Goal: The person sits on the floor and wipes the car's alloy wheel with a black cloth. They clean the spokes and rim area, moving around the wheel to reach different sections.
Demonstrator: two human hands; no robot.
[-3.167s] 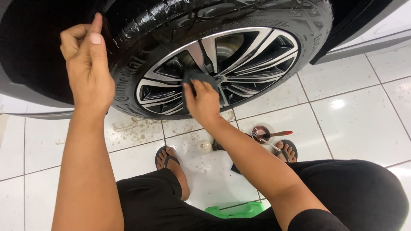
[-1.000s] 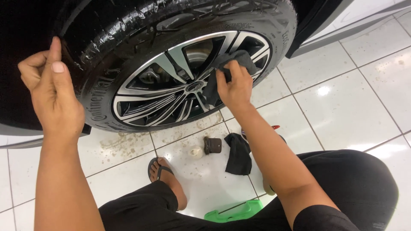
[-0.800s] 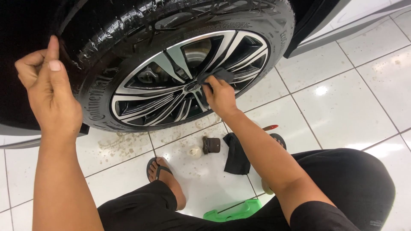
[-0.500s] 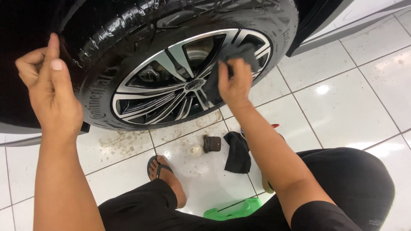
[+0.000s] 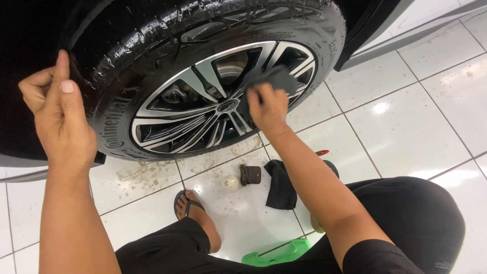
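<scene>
My right hand (image 5: 268,107) is closed around a dark cloth (image 5: 271,78), fingers pinching it against the spokes of the wheel (image 5: 203,109), on the right side of the rim just beside the hub cap (image 5: 228,105). The cloth bunches above my knuckles and hides part of a spoke. My left hand (image 5: 58,114) rests at the wet tyre (image 5: 152,45), thumb straight up against the tread and the other fingers curled in loosely, holding nothing. The dark car body (image 5: 30,66) fills the space behind that hand.

On the white tiled floor (image 5: 416,127) under the wheel lie a second dark cloth (image 5: 280,183), a small brown block (image 5: 250,175) just beside it, and a small pale round thing (image 5: 231,182) next to the block. A red-tipped tool (image 5: 322,152) peeks out from behind my right forearm, mostly hidden. My left foot in a sandal (image 5: 195,213) sits near these, and a green plastic thing (image 5: 276,252) shows between my legs.
</scene>
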